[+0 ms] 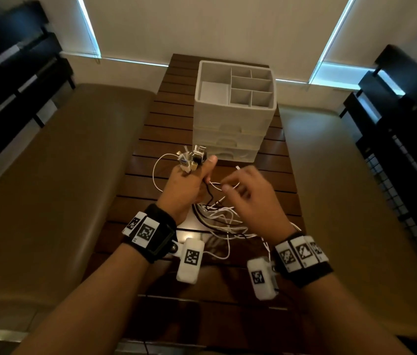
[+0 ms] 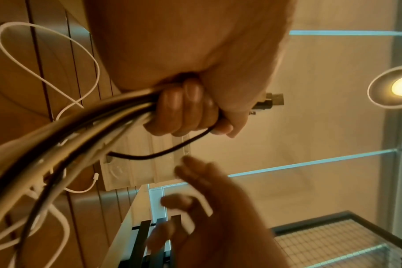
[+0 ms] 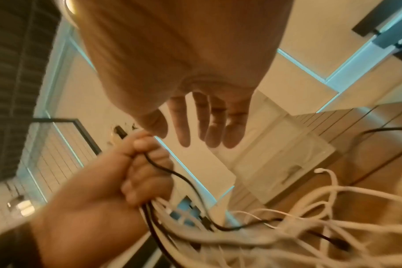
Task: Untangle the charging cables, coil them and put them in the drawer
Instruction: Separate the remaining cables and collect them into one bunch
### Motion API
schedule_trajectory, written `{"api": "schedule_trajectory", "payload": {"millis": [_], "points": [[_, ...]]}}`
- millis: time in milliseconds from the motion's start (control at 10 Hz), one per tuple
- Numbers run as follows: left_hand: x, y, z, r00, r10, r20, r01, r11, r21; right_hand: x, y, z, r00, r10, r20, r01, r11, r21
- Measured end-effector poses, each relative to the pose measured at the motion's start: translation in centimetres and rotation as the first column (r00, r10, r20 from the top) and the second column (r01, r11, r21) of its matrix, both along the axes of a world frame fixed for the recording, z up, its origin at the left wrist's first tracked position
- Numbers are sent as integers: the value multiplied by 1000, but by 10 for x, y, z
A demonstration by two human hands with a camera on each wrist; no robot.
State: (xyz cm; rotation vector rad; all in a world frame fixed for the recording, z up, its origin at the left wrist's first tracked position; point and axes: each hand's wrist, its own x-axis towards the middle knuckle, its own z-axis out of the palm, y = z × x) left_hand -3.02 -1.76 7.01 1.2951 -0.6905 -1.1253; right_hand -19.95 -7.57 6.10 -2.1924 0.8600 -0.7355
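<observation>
Two hands work above the dark slatted counter (image 1: 166, 139): left hand (image 1: 185, 187) clutching the cables (image 1: 224, 221), right hand (image 1: 253, 198) loose-fingered; one white drawer unit (image 1: 230, 129) at the far end.

Looks like a home sitting room: slatted wooden coffee table (image 1: 151, 139) flanked by padded benches (image 1: 69, 155), blinds behind.

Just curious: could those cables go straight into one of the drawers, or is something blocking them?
No object sits between the cables and the drawer unit, but all its front drawers look closed. The left hand grips the bundle, still tangled.
</observation>
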Motion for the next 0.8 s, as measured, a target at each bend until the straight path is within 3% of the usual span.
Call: {"api": "schedule_trajectory", "payload": {"millis": [200,400,500,600,700,800], "points": [[-12,9,3,976,-121,182,136,988,-71,27,-7,35,968,-6,252,-42,982,182],[-10,16,3,957,-154,244,190,973,-129,26,8,41,960,-30,277,-19,985,172],[-12,16,4,937,-197,289,239,964,-116,25,15,60,960,-32,278,-38,969,244],[-16,13,0,916,-240,321,267,963,-43,38,20,71,989,71,128,-88,987,133],[-19,14,0,923,-248,295,255,967,13,52,20,70,984,118,-131,-135,983,-128],[-16,21,17,936,-202,288,223,974,-44,55,16,69,970,110,-215,-158,962,-223]]}}
